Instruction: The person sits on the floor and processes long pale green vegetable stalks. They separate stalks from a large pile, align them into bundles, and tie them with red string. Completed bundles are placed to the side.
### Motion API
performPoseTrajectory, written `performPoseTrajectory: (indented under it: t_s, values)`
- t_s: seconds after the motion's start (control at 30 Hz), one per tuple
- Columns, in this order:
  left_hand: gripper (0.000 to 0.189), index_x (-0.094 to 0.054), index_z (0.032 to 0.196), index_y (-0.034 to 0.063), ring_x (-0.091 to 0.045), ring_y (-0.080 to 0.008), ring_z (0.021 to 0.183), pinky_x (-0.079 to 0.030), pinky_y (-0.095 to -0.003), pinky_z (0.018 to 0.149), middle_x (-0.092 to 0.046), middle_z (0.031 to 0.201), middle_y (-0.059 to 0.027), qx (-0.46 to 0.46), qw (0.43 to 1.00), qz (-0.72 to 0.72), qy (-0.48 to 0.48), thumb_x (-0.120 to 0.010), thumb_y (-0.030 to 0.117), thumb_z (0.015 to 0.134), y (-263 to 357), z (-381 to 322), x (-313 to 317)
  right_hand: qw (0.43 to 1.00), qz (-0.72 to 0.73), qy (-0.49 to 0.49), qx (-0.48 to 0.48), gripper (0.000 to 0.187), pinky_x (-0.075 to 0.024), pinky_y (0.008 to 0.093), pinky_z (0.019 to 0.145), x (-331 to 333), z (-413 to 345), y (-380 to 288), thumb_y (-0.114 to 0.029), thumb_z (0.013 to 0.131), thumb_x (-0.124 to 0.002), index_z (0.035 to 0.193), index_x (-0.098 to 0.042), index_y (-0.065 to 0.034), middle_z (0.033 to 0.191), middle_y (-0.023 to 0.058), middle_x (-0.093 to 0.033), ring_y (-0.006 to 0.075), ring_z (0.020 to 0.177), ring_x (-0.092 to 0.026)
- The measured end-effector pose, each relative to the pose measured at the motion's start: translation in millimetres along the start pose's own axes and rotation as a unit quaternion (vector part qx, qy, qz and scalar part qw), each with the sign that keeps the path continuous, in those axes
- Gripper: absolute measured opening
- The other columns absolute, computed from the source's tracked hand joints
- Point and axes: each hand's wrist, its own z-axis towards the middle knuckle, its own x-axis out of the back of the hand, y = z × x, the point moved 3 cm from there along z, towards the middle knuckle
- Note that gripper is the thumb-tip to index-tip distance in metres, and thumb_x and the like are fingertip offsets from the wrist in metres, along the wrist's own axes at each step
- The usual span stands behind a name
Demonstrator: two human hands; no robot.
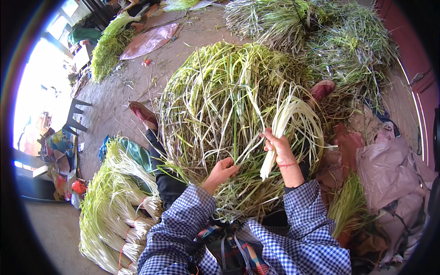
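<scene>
My right hand (279,147) is closed around a bundle of pale, long-leaved stalks (282,120), white ends pointing down and leaves drooping to the right. A thin pale strand runs from near its fingertips down to my left hand (222,172), which pinches strands between thumb and fingers. Both hands are over the near side of a large heap of green, yellow and dried leafy stalks (220,92), which lies between my outstretched legs. Several white-stemmed bundles tied with red bands (117,209) lie to my left.
More leafy heaps (347,48) lie at the upper right, beside a red door (424,103). Crumpled plastic sheeting (388,172) and a small green bunch (349,202) are at my right. A small dark stool (76,115) stands left. Another person's hand (137,26) shows at the upper left near stalks.
</scene>
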Motion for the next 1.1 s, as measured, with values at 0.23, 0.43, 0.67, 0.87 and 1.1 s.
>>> performPoseTrajectory:
  t_s: [0.23, 0.43, 0.67, 0.87, 1.1]
  values:
    - [0.034, -0.047, 0.122, 0.0055, -0.034, -0.0035, 0.049, -0.028, -0.0197, 0.044, -0.037, 0.057, 0.0057, -0.101, 0.995, -0.012, 0.012, -0.044, 0.024, 0.094, 40, 6, -16, 0.999, -0.01, -0.03, 0.022, 0.027, -0.0387, 0.019, 0.046, -16, -50, -17, -0.02, 0.08, -0.067, 0.095, -0.051, -0.0048, 0.078, 0.0044, -0.054, 0.0039, 0.044, -0.042]
    - [0.042, -0.053, 0.115, 0.0046, -0.053, -0.0212, 0.059, -0.043, -0.0347, 0.057, -0.054, 0.065, -0.0101, -0.161, 0.928, 0.332, -0.061, -0.037, 0.036, 0.094, 50, 16, -35, 0.99, 0.072, -0.039, 0.118, 0.03, -0.0424, 0.0174, 0.048, -21, -102, -64, -0.015, 0.077, -0.067, 0.098, -0.049, -0.003, 0.076, 0.0015, -0.053, 0.0018, 0.045, -0.043]
    - [0.029, -0.056, 0.103, 0.0063, -0.058, -0.0195, 0.063, -0.05, -0.0331, 0.061, -0.059, 0.074, -0.0108, -0.019, 0.832, 0.553, -0.038, -0.043, 0.029, 0.091, 7, -12, -6, 0.924, 0.265, -0.147, 0.235, 0.018, -0.0436, 0.0197, 0.055, 4, -151, -116, -0.016, 0.094, -0.041, 0.107, -0.044, -0.0042, 0.081, -0.0016, -0.046, 0.001, 0.046, -0.039]
    - [0.061, -0.043, 0.119, -0.0015, -0.047, -0.0271, 0.107, -0.04, -0.0367, 0.092, -0.048, 0.114, -0.0162, -0.317, 0.813, 0.46, 0.166, -0.065, 0.035, 0.075, 58, -55, -17, 0.961, 0.143, -0.046, 0.231, 0.023, -0.0436, 0.0183, 0.052, 4, -161, -105, -0.016, 0.087, -0.054, 0.104, -0.046, -0.0029, 0.079, -0.0011, -0.048, 0.0007, 0.046, -0.04]
    - [0.027, -0.057, 0.094, 0.0004, -0.053, -0.0107, 0.081, -0.045, -0.0272, 0.074, -0.057, 0.086, -0.0018, -0.266, 0.941, -0.017, -0.209, -0.061, 0.026, 0.083, 75, -91, -83, 0.986, 0.011, 0.017, 0.168, 0.025, -0.0438, 0.0212, 0.047, -18, -162, -70, -0.02, 0.084, -0.061, 0.096, -0.054, -0.0001, 0.075, 0.0069, -0.056, 0.0078, 0.048, -0.048]
